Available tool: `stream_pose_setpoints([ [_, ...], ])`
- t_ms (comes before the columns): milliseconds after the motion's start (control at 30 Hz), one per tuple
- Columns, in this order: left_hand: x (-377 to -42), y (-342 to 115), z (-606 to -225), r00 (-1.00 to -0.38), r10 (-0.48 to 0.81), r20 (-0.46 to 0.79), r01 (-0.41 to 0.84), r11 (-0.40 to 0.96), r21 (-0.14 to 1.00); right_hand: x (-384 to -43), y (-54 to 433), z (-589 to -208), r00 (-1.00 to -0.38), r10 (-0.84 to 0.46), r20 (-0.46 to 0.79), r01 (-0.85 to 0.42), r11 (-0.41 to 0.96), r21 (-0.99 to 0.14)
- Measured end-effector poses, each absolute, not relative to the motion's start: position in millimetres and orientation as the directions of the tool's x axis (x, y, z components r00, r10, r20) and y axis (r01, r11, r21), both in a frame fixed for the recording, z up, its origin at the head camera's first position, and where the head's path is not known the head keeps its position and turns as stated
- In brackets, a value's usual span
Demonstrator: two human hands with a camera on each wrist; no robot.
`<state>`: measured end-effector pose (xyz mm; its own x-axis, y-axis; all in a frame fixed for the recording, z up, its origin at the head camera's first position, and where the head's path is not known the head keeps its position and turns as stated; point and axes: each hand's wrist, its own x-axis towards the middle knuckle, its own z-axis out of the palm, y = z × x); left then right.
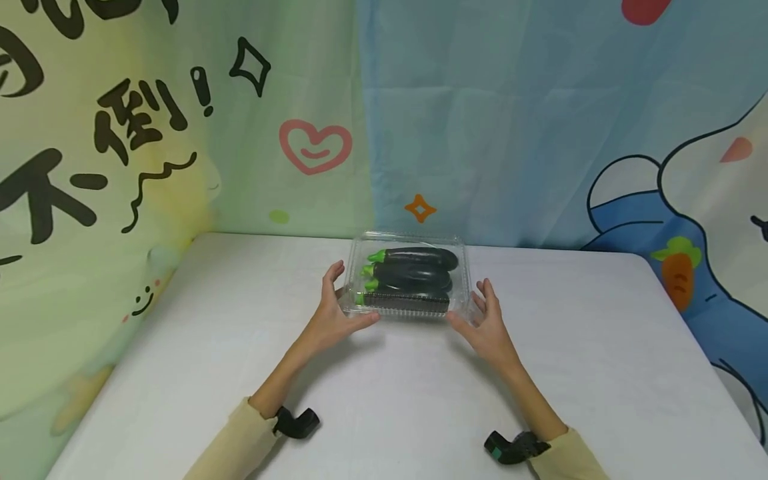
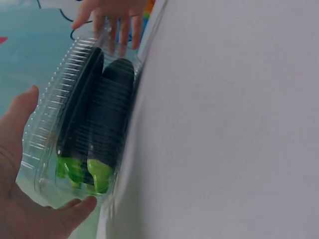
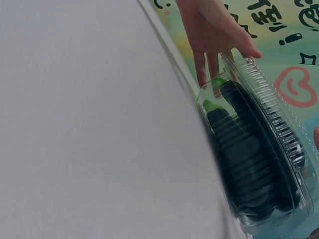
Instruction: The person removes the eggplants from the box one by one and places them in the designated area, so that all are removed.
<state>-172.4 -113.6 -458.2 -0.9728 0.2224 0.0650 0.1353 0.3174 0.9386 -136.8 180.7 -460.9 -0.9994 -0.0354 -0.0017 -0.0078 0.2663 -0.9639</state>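
A clear plastic clamshell box (image 1: 463, 277) rests at the table's back edge. Inside it, several dark eggplants (image 1: 414, 273) with green stems lie side by side, stems toward the left. My left hand (image 1: 336, 321) is at the box's left end, fingers spread along the side and thumb at the front corner. At the opposite end is my right hand (image 1: 489, 331), its fingers fairly straight and its thumb close to the front right corner. The left wrist view shows the box (image 2: 42, 144) between my spread left thumb and fingers. Only a fingertip (image 3: 316, 137) of the right hand shows at the right wrist view's edge.
A white-covered table (image 1: 408, 400) stretches out in front of the box. Right behind its far edge hangs a printed cloth backdrop (image 1: 510, 133). Black wrist cameras (image 1: 297, 423) sit on both forearms, over beige sleeves (image 1: 237, 443).
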Motion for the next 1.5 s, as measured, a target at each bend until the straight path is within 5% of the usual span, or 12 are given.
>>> stream_pose_setpoints([
  [533, -168.5, -111.5, -462.7, -0.976, 0.218, -0.018, 0.039, 0.256, 0.966, -138.2, 173.4, -460.9, -0.996, -0.01, -0.085, 0.078, 0.279, -0.957],
  [1000, -169.0, -105.9, -466.5, -0.982, 0.167, -0.087, -0.04, 0.267, 0.963, -141.3, 163.9, -468.0, -0.994, 0.06, -0.086, 0.094, 0.137, -0.986],
  [1500, -174.1, -105.3, -474.8, -0.98, 0.195, -0.026, 0.002, 0.138, 0.99, -143.3, 161.0, -468.9, -0.992, 0.033, -0.122, 0.126, 0.15, -0.981],
])
